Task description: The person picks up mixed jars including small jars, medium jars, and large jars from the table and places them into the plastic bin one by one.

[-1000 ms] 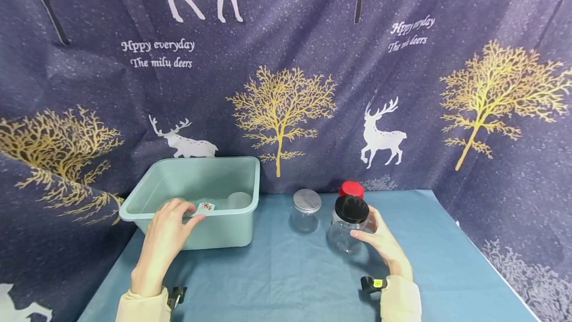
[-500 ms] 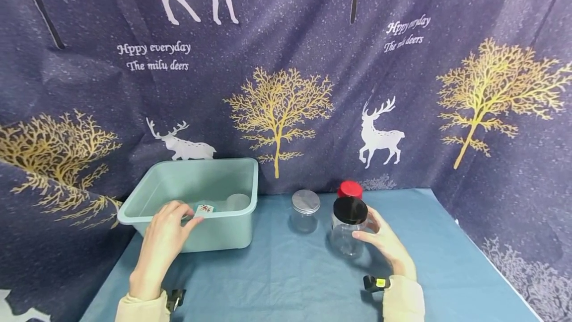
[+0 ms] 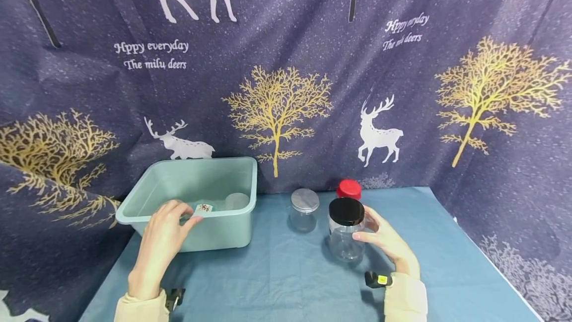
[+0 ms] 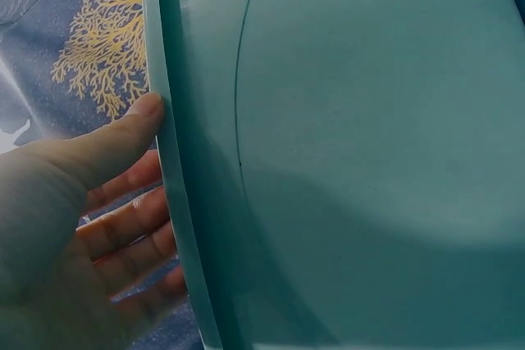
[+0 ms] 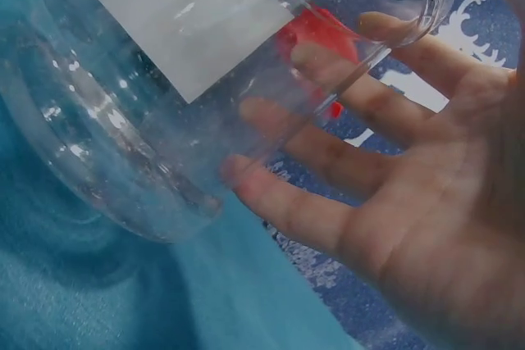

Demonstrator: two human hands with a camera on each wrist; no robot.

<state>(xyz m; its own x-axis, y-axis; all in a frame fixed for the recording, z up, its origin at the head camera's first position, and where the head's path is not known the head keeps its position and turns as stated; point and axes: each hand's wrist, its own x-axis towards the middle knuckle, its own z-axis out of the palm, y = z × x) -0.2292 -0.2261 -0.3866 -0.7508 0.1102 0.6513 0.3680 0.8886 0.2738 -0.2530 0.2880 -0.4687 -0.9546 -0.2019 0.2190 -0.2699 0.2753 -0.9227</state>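
Fingers of the right hand (image 3: 388, 241) are spread around the black-lidded jar (image 3: 345, 243), which is well right of the tub (image 3: 219, 235). Left hand (image 3: 162, 237) is at the tub's front rim, fingers loosely bent, honestly can't tell if they're gripping.

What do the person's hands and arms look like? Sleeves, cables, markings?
The left hand and right hand are bare, no gloves. Left sleeve and right sleeve: plain cream, reaching the wrists. Each wrist has a small black unit, left unit and right unit; the right one carries a yellow mark. No cables visible.
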